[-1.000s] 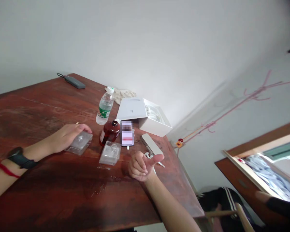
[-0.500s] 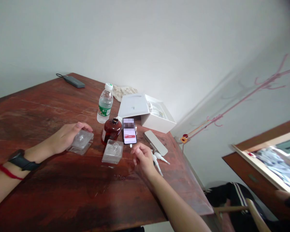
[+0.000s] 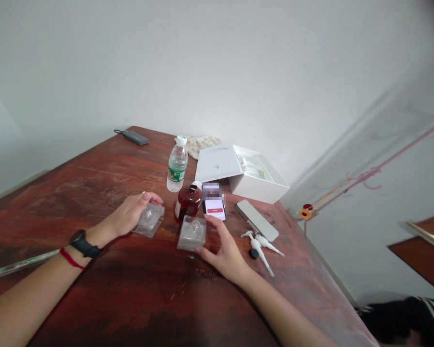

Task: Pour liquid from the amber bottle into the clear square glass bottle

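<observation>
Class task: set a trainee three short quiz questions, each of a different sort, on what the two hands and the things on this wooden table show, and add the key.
1. True or false: the left hand rests on a clear plastic case.
2. Which thing does the right hand touch? A) the water bottle B) the second clear case C) the white box
3. Fill in: between the two cases stands a brown ___.

Key
1. True; its fingers lie over the case.
2. B; fingers and thumb lie at its side.
3. Bottle, beside the lit phone.
</observation>
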A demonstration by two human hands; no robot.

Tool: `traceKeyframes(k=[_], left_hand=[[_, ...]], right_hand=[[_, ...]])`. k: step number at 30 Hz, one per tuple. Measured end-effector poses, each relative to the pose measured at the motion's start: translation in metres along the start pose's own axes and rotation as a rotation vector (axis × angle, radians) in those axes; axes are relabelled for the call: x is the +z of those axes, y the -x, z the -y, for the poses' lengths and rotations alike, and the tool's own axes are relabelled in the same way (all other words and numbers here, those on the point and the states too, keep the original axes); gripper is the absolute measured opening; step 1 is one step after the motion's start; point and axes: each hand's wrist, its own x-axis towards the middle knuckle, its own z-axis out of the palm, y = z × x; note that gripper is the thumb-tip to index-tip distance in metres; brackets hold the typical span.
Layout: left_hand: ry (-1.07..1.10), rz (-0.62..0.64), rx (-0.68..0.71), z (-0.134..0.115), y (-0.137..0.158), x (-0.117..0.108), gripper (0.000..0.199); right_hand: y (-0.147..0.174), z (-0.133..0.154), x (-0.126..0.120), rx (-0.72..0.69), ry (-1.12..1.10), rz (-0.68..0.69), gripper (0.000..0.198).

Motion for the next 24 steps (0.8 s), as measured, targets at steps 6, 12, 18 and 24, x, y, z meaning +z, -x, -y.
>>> traceKeyframes(k=[6, 12, 18, 24], left_hand=[[-0.006, 0.004, 0.020, -0.002, 0.001, -0.001, 0.075], [-0.018, 0.000, 0.022, -0.002, 0.000, -0.001, 0.075], [-0.006, 0.009, 0.023, 0.001, 0.001, -0.001, 0.074], [-0.006, 0.004, 0.024, -0.002, 0.001, -0.002, 0.073]], right_hand=[[-0.001, 0.001, -0.002, 0.063, -0.053, 0.025, 0.069], [-0.003, 0.002, -0.010, 0.065, -0.167, 0.078, 0.081], [-0.008, 0.003, -0.028, -0.010, -0.142, 0.146, 0.083], [-0.010, 0.000, -0.036, 0.095, -0.291, 0.211, 0.084]])
